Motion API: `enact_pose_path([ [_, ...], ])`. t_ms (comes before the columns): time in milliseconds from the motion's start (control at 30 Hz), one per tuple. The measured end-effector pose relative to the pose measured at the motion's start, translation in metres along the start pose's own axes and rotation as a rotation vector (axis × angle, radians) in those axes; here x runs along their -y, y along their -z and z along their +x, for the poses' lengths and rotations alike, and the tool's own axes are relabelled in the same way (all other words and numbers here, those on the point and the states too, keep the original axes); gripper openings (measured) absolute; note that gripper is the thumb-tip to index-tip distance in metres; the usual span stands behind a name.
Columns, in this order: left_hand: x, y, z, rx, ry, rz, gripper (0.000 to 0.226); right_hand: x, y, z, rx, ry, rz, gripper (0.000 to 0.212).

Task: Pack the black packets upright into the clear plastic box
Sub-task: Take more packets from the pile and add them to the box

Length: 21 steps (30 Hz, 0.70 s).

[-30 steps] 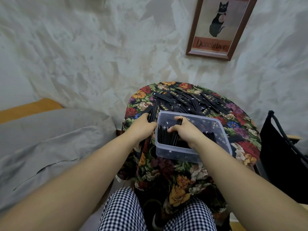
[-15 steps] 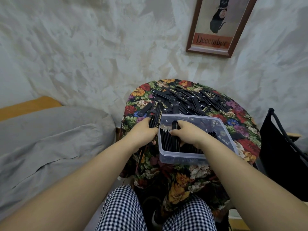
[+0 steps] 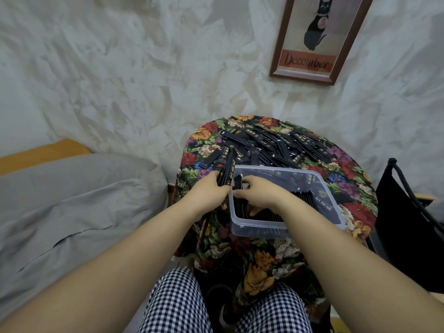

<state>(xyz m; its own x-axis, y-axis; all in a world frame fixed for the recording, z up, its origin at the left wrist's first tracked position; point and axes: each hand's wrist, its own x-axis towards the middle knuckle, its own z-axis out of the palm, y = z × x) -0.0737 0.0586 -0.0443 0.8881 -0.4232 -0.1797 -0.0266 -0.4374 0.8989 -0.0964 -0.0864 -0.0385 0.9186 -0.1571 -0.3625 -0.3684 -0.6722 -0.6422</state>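
Right hand (image 3: 259, 193) reaches into the left end of the clear box (image 3: 262, 230), fingers curled round one black packet (image 3: 237, 182) held upright beside the standing row (image 3: 266, 216). Left hand (image 3: 209, 191), just outside the box wall, grips a bundle of packets (image 3: 228, 170). Beyond, loose packets (image 3: 271, 145) lie heaped on the flowered table (image 3: 358, 210).

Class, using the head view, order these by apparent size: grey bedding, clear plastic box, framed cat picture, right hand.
1. grey bedding
2. clear plastic box and framed cat picture: too alike to rank; picture cropped.
3. right hand
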Motion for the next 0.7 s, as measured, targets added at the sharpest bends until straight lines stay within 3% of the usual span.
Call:
enact_pose_path([
  [100, 0.000, -0.001, 0.000, -0.010, -0.003, -0.024, 0.030, -0.005, 0.001, -0.002, 0.026, -0.003, 0.036, 0.059],
  [267, 0.002, 0.000, -0.001, -0.008, -0.001, -0.037, 0.023, -0.011, 0.000, -0.001, 0.069, 0.026, 0.055, 0.036],
  [433, 0.006, -0.001, 0.000, 0.012, 0.004, -0.068, 0.026, -0.017, -0.001, 0.003, 0.017, -0.005, 0.161, 0.049],
  [700, 0.007, 0.000, 0.002, 0.014, 0.003, -0.083, 0.025, -0.010, 0.005, -0.006, 0.097, -0.025, 0.218, 0.030],
])
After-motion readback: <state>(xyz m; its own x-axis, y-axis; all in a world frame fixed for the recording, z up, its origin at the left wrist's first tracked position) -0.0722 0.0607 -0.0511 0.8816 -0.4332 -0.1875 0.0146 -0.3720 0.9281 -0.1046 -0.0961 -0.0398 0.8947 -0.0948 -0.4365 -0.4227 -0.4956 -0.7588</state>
